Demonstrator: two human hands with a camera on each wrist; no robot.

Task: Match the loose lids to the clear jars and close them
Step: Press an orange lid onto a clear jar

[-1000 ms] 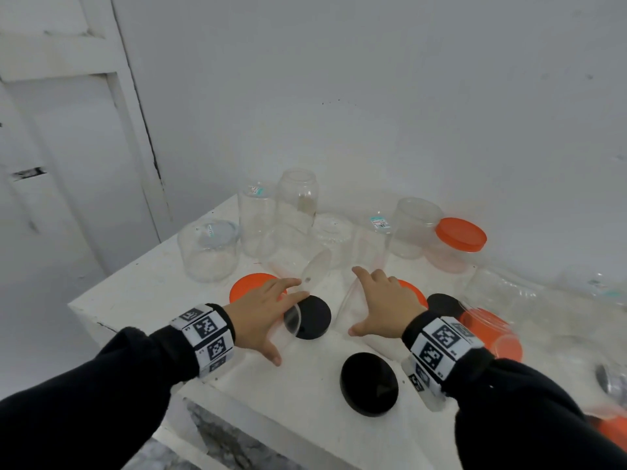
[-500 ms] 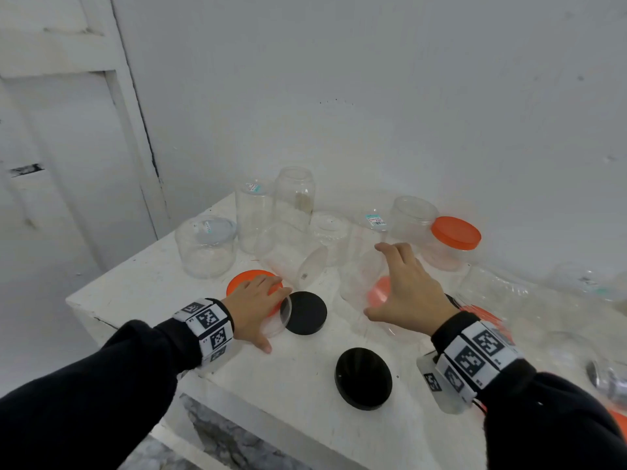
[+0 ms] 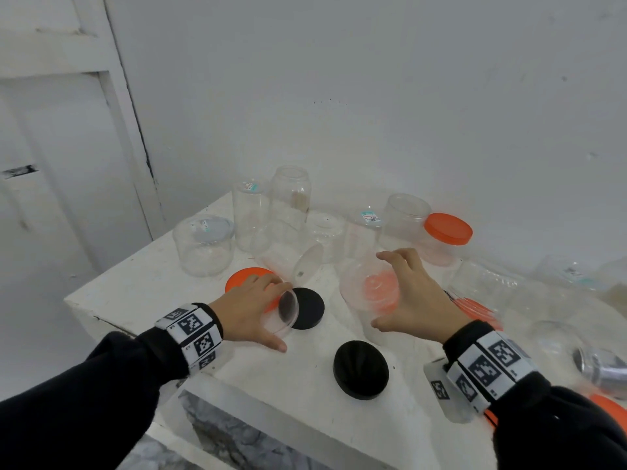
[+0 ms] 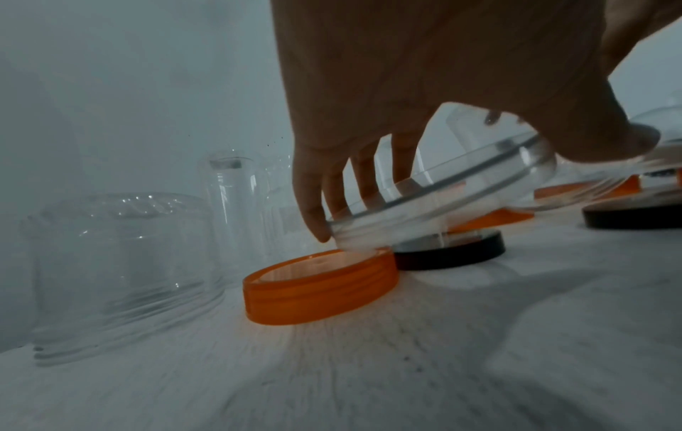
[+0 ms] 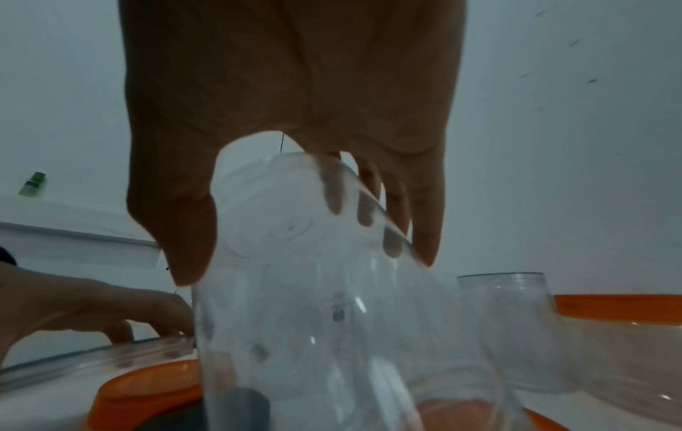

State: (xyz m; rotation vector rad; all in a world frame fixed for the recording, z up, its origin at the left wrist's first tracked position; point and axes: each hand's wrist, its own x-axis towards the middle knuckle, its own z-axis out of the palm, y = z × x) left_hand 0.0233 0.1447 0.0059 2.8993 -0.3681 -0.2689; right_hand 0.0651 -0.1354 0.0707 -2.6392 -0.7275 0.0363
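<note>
My left hand (image 3: 281, 317) grips a clear round lid (image 3: 288, 308), thumb on the near rim and fingers on the far rim. In the left wrist view the clear lid (image 4: 442, 201) is tilted, its far edge resting on an upturned orange lid (image 4: 321, 288) beside a black lid (image 4: 450, 250). My right hand (image 3: 381, 290) holds a clear jar (image 3: 359, 293) off the table, its base turned toward me. Through this jar (image 5: 314, 320) something orange shows. A second black lid (image 3: 360, 369) lies near the front edge.
Several empty clear jars stand along the back by the wall, among them a wide jar (image 3: 203, 245) and a tall jar (image 3: 290, 198). A jar with an orange lid (image 3: 448, 228) leans at the back right. More clear jars lie at the right. The white table's corner (image 3: 73, 300) drops off at the left.
My right hand has picked the lying clear jar up off the table and turned it. My left hand has closed round the clear lid and tilted it.
</note>
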